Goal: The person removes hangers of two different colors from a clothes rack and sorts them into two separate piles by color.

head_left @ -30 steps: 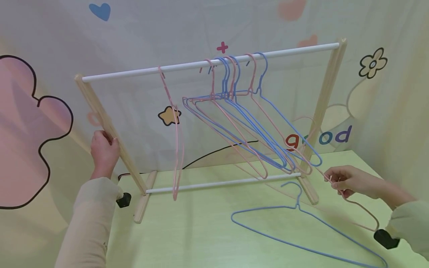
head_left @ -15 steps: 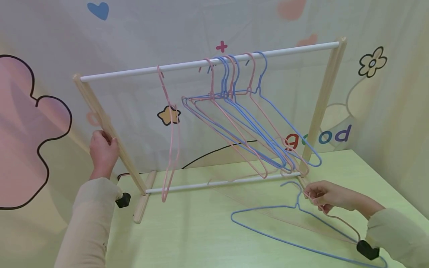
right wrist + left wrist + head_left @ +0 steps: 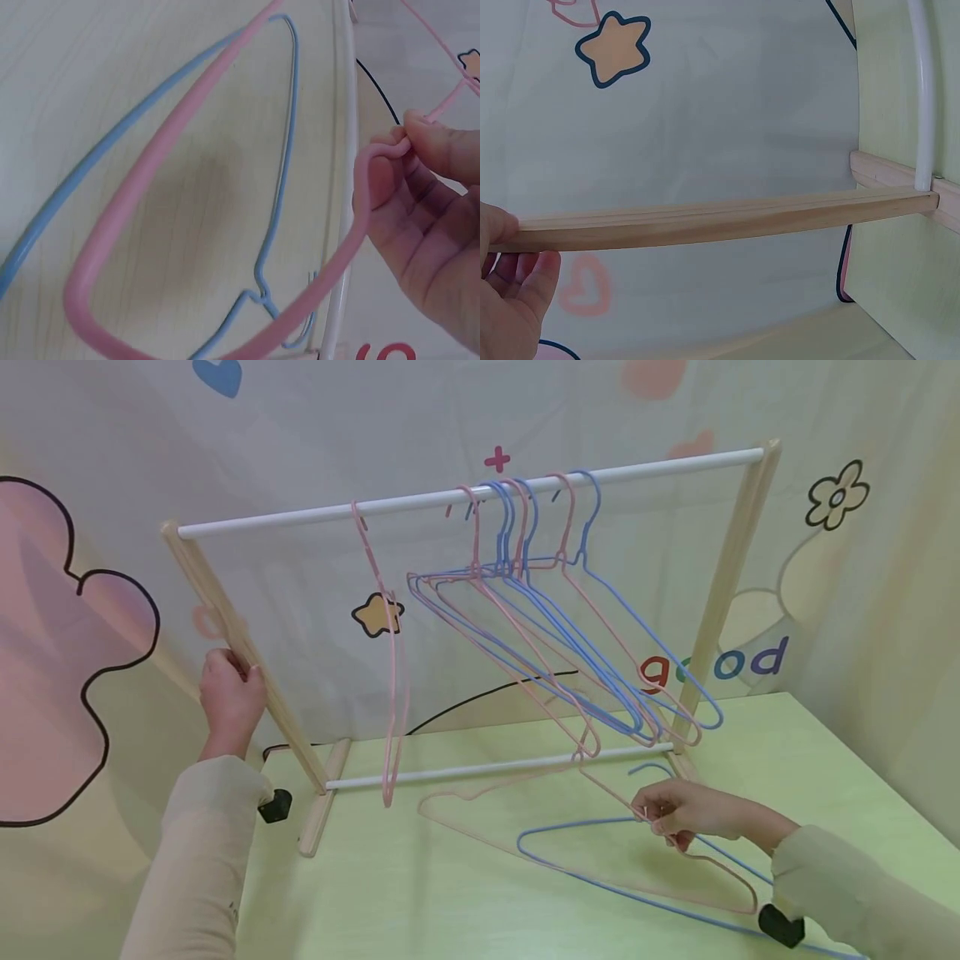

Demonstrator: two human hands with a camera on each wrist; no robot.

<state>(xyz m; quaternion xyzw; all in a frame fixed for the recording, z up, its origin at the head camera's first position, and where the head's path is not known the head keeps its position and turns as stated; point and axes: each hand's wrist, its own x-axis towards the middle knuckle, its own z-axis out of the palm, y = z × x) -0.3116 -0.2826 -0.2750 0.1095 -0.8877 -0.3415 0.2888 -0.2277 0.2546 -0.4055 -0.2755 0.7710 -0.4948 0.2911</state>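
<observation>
In the head view, my left hand grips the left wooden post of a small clothes rack, its thumb and fingers on either side of the wood in the left wrist view. My right hand pinches one shoulder of a pink clothes hanger between thumb and fingers. That hanger is tilted above the table in front of the rack, its hook pointing up near the lower bar. Beneath it a blue clothes hanger lies flat on the table, partly covered in the head view by the right hand and sleeve.
Several pink and blue hangers hang close together on the rack's white top rail. One pink hanger hangs apart at the left. A white lower bar joins the posts above the green table. A printed curtain is behind.
My right hand has moved left and slightly down with the pink hanger, bringing it over the blue one. The lone hanging pink hanger sways slightly. My left hand keeps its hold on the post.
</observation>
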